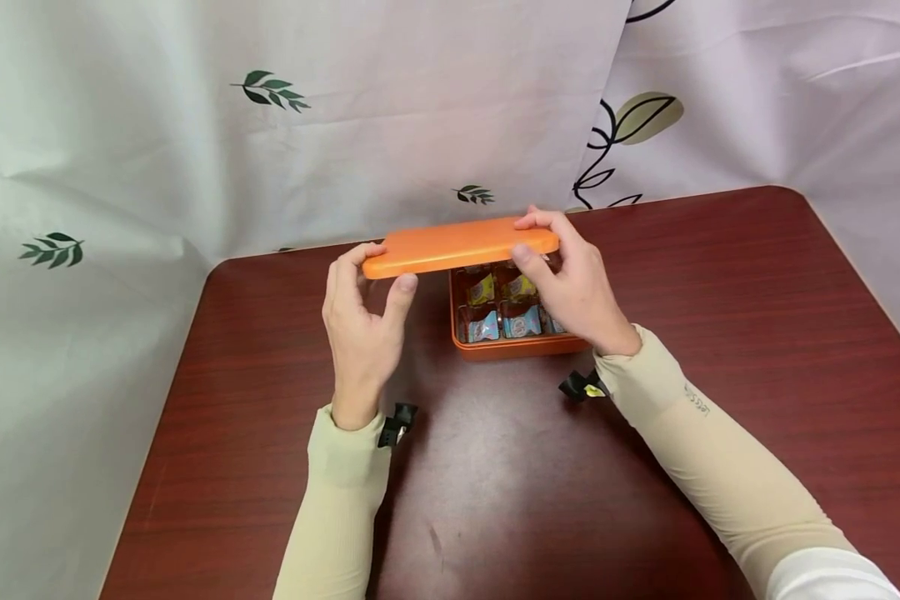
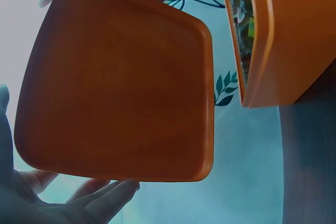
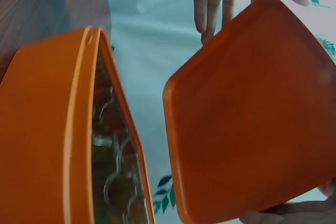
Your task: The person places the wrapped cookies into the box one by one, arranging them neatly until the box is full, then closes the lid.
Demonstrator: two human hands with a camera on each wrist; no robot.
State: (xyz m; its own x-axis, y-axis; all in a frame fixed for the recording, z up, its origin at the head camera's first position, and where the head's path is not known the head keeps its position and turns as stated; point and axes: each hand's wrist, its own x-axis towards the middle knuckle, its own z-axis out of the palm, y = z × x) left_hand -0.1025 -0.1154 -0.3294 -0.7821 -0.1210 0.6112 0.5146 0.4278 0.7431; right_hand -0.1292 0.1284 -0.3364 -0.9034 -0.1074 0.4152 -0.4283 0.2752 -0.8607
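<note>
An orange lid (image 1: 457, 247) is raised and tilted above the table, partly over an orange box (image 1: 487, 352). The right hand (image 1: 581, 279) grips the lid's right end, thumb at the front edge and fingers over the far side. At the lid's left end, the left hand (image 1: 366, 325) touches the edge with extended fingers; its thumb stands apart from the lid, as the wrist views show. Inside the box, wrapped candies with yellow wrappers (image 1: 482, 289) and blue wrappers (image 1: 522, 322) sit in clear compartments. The lid and right hand hide part of the box.
The box stands on a dark red wooden table (image 1: 487, 492). Close behind the table hangs a pale curtain (image 1: 390, 117) with leaf prints. Small black devices sit at the left wrist (image 1: 397, 425) and right wrist (image 1: 581, 386).
</note>
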